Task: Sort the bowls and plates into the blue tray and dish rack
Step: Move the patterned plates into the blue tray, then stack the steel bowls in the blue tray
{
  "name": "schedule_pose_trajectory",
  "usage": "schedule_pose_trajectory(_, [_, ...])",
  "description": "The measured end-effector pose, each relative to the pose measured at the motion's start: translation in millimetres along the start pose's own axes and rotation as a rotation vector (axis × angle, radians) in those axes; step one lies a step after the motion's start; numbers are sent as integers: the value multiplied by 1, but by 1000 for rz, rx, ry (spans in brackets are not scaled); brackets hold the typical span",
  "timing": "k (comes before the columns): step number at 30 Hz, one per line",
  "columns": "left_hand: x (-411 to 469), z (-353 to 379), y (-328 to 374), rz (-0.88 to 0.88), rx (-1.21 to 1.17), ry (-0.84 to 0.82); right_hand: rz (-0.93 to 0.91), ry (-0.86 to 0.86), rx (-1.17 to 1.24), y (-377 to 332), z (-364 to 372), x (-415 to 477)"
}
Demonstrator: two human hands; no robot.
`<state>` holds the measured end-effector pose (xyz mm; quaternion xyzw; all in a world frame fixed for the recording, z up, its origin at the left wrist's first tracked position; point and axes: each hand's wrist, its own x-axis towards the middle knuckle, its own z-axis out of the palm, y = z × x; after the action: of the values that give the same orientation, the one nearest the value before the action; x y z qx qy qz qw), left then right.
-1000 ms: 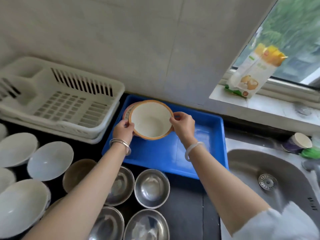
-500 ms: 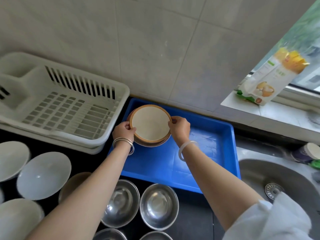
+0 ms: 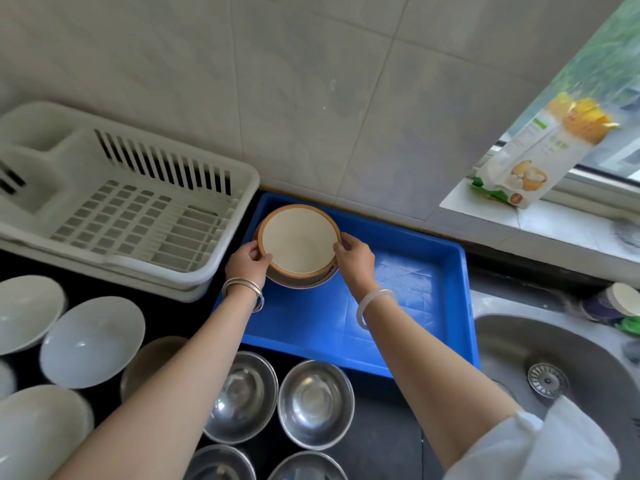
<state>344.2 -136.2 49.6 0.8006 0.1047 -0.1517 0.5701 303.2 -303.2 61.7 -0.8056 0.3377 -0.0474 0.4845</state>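
Near the frame's centre, the left hand [image 3: 247,263] and right hand [image 3: 355,258] gripped opposite rims of a cream bowl [image 3: 299,242] in the blue tray's [image 3: 408,306] upper-left corner.

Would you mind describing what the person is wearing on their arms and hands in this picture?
Both hands are bare, with no gloves or visible rings. The left hand has a set of thin silver metal bangles stacked at the wrist. The right hand has a single smooth, pale translucent bangle at the wrist. Both forearms are uncovered; a loose white sleeve is pushed up near the right elbow.
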Motion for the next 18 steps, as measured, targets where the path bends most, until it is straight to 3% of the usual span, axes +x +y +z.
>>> schedule_pose_trajectory(8, [-59, -16, -14, -5, 18, -94, 19, -85, 130, 14, -30, -35])
schedule_pose_trajectory(18, [-180, -23, -81, -88, 82, -140, 75, -213, 199, 76, -65, -134])
